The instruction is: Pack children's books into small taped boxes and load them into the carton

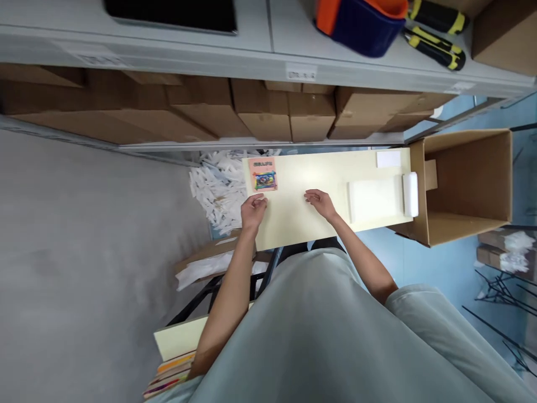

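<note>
A pink card (273, 174) with dark lettering and a colourful picture lies flat at the left end of a pale cream board (293, 224). My left hand (253, 212) is just below the card's lower edge, over the board's left side, its fingers loosely bent and apart with nothing visible in them. Over the middle of the board is my right hand (320, 202), fingers half curled and slightly apart, holding nothing. To its right lie a stack of white sheets (375, 198), a white roll-shaped piece (410, 194) and a small white slip (388, 159).
An open cardboard box (467, 179) adjoins the board's right end. Strips of white paper (222, 190) are heaped at the left. Beyond, a metal shelf (251, 42) holds cartons (268, 115), an orange-and-blue holder (364, 25) and yellow-black cutters (436, 47). Colourful flat items (176, 366) are stacked lower left.
</note>
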`<control>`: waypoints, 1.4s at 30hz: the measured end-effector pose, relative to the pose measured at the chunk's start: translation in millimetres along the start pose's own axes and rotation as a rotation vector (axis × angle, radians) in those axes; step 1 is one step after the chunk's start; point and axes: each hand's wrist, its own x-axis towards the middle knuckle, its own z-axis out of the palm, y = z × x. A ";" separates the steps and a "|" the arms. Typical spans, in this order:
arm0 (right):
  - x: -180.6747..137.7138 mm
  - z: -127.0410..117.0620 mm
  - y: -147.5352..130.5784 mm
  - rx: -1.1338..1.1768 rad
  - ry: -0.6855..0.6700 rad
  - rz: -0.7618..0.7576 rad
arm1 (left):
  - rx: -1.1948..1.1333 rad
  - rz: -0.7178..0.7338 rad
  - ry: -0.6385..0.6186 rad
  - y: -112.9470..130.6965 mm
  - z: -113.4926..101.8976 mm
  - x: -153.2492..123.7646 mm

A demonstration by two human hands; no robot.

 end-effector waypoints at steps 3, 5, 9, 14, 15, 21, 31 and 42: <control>-29.9 -74.4 22.6 -0.044 0.144 -0.029 | -0.031 -0.052 -0.054 -1.8 52.2 -33.9; -45.1 -129.3 33.1 -0.121 0.264 -0.067 | -0.028 -0.073 -0.156 0.3 94.5 -54.8; -58.2 -244.3 39.5 -0.412 0.530 -0.241 | 0.037 -0.063 -0.301 9.3 179.1 -80.8; -43.6 -361.3 41.8 -0.845 0.763 -0.261 | 0.242 -0.033 -0.295 27.2 261.4 -83.4; -38.8 -376.2 44.6 -0.898 0.775 -0.221 | 0.294 -0.046 -0.276 31.3 273.5 -82.4; -18.6 -406.1 70.0 -1.068 0.758 -0.069 | 0.542 -0.098 -0.253 47.3 314.3 -77.5; -3.3 -379.6 76.7 -1.111 0.722 0.082 | 0.539 -0.038 -0.131 39.3 276.2 -72.1; -19.6 -200.8 62.7 -0.903 0.185 -0.050 | 0.724 -0.344 0.213 -16.0 37.6 -32.7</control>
